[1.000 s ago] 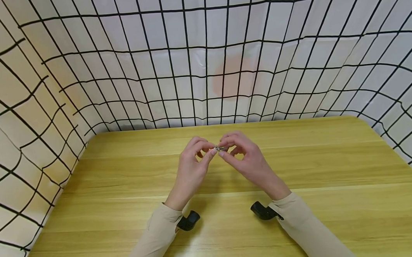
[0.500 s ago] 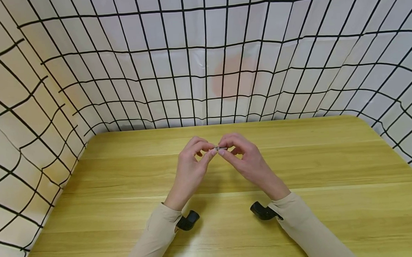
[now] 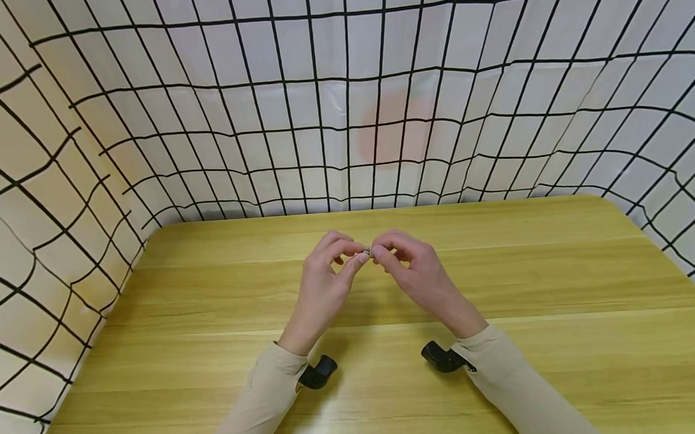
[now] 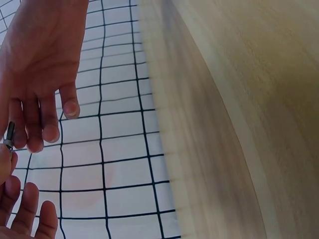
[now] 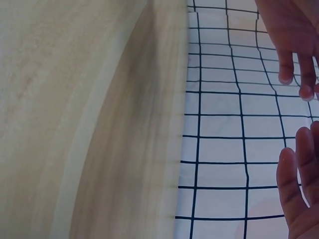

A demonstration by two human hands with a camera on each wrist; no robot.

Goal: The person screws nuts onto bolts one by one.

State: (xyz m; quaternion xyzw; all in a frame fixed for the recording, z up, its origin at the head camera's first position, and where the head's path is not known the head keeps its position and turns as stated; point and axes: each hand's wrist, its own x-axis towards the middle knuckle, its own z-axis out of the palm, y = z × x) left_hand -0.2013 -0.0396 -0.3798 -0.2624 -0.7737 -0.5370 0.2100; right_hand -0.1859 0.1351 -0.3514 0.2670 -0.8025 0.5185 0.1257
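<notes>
Over the far middle of the table, both hands meet at a small metal bolt (image 3: 368, 252). My left hand (image 3: 325, 274) pinches one end between thumb and index finger. My right hand (image 3: 411, 263) has its thumb and index fingertips on the other end, covering most of it. Seen from the left wrist, the bolt's dark shank (image 4: 11, 130) sticks up past a silvery, nut-like collar (image 4: 8, 143). The other fingers of both hands hang loosely bent, apart from the bolt. In the right wrist view the bolt is out of frame, and only some fingers (image 5: 291, 179) show.
A wooden table (image 3: 214, 381) spreads beneath the hands. Black grid netting over white sheeting (image 3: 294, 108) encloses its back and sides. Black curved wrist devices (image 3: 318, 372) poke out from the beige sleeves (image 3: 268, 395).
My right thumb and fingertips have shifted along the bolt toward the left hand, hiding the shank that showed between them earlier. My left hand has stayed nearly still.
</notes>
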